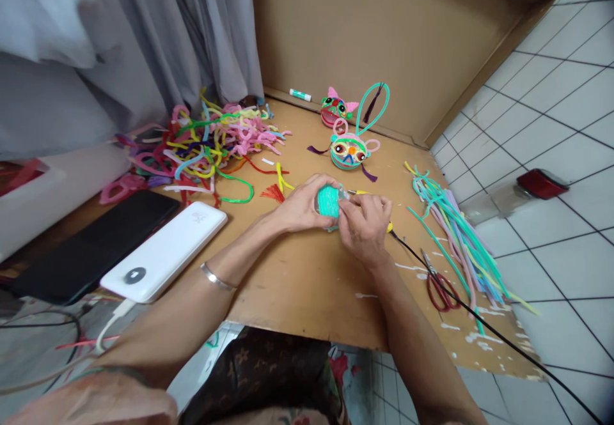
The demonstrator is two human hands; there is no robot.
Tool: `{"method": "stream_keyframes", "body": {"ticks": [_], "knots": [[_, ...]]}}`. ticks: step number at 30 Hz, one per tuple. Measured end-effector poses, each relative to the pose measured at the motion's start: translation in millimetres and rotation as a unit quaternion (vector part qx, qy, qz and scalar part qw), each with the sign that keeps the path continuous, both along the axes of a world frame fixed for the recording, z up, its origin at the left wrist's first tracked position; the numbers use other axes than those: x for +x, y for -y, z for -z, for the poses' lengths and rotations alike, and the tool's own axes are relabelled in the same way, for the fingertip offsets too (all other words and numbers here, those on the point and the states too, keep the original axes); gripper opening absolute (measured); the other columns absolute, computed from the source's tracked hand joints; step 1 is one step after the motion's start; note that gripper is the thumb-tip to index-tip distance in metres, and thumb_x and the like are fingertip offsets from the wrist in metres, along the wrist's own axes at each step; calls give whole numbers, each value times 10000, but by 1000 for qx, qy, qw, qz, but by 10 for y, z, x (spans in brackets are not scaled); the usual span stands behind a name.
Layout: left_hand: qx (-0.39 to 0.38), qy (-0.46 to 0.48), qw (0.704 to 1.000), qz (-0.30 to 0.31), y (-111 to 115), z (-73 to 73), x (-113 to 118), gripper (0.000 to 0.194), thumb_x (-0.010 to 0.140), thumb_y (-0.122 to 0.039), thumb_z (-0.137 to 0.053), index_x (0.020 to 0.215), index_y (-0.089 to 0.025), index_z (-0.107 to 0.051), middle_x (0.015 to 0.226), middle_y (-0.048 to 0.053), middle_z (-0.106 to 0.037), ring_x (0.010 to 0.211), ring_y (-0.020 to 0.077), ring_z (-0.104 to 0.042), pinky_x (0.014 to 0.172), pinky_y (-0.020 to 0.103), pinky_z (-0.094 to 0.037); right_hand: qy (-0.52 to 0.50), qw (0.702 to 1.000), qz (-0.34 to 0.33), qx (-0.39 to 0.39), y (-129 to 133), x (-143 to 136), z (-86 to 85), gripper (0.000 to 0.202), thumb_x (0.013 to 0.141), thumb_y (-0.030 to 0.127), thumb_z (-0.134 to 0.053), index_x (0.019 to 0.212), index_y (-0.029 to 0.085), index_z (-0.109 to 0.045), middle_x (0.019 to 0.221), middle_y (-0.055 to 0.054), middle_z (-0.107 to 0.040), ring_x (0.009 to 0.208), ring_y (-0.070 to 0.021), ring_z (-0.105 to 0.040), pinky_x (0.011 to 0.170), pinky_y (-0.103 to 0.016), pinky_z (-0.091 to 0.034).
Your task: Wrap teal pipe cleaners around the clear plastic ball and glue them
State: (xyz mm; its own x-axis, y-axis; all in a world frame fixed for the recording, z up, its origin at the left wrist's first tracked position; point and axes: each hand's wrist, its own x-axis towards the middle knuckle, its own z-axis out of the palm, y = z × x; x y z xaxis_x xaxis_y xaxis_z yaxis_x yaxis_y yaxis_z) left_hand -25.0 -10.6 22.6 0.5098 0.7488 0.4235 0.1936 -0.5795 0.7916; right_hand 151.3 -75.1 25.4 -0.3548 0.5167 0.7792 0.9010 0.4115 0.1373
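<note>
Sitting between left hand [303, 206] and right hand [366, 225], above table [307, 291]: turquoise-wrapped round piece [329, 202]; left half-curled around its left side, right pinching its right edge.

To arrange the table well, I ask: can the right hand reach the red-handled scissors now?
Probably yes: the scissors lie nearby and only a black cable crosses them, though the right hand would first need to leave the turquoise piece.

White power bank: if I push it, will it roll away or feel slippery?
Rolling seems unlikely: the power bank lies on its broad, flat side. It looks smooth, so it might feel slippery. Pushed away, it would probably drag the plugged-in cable along.
</note>
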Motion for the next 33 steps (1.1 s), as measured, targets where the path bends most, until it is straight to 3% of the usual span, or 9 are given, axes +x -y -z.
{"method": "stream_keyframes", "body": {"ticks": [9,19,28,33], "knots": [[-42,34,998,21,1,-5,-12,575,611,-309,-763,1130,-220,-531,1207,75,-588,1129,269,-586,971,422,-493,29,999,9,-19,16,-13,-22,212,942,335,-530,984,228,-707,938,-69,-669,889,-207,-547,819,-377,-323],[-50,-20,998,45,13,-115,-96,599,614,-304,-693,1175,-216,-505,1233,81,-569,1081,251,-582,932,392,-498,16,999,-16,-45,5,13,-22,269,955,424,-541,1024,213,-693,961,-79,-667,888,-212,-536,787,-367,-313],[-133,-5,983,126,-69,-61,-223,620,667,-242,-643,1261,-252,-466,1150,40,-601,859,179,-584,714,290,-502,25,998,-30,-45,-8,28,6,406,935,563,-538,1052,203,-687,975,-91,-689,904,-218,-563,798,-370,-333],[-151,23,983,99,-57,-61,-196,483,733,-285,-620,1204,-251,-521,1145,30,-616,947,196,-593,765,299,-505,41,998,-21,-31,-14,6,28,411,923,571,-566,1067,205,-683,976,-94,-690,912,-225,-564,810,-370,-345]]}}
